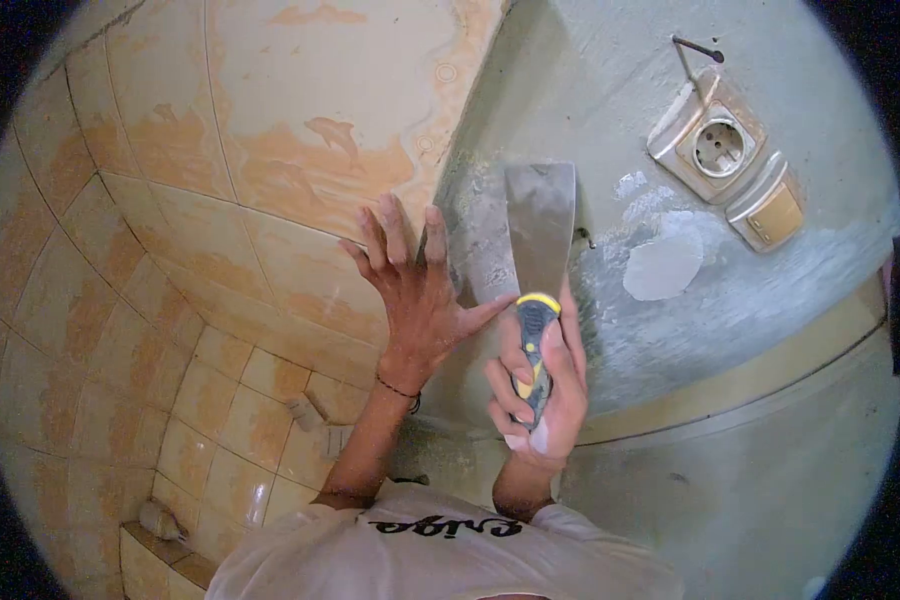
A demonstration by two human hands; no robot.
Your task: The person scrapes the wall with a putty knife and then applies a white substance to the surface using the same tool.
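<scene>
Grey plaster covers the wall (770,300) in front of us, and we are in the middle of a filling pass on it. Our right hand (540,385) has its fingers (515,375) wrapped tight round the black and yellow handle of the putty knife (538,250), whose broad steel blade stands upright and seems to lie against the plaster just right of the corner. Our left hand (420,290) lies flat with fingers spread, holding nothing, resting on the tiled wall (170,200) at the corner, its thumb reaching toward the knife handle.

We judge that the next stroke calls for steady pressure along the blade and a clean angle, so that the filler spreads thin without ridges. A pale filled patch (663,265) sits further right, near the socket (720,147).

We cannot tell how much filler the blade carries, since its working face is turned to the wall. The exact contact of the blade edge is hard to make out, and the view's dark rim cuts off the wall on both sides.
</scene>
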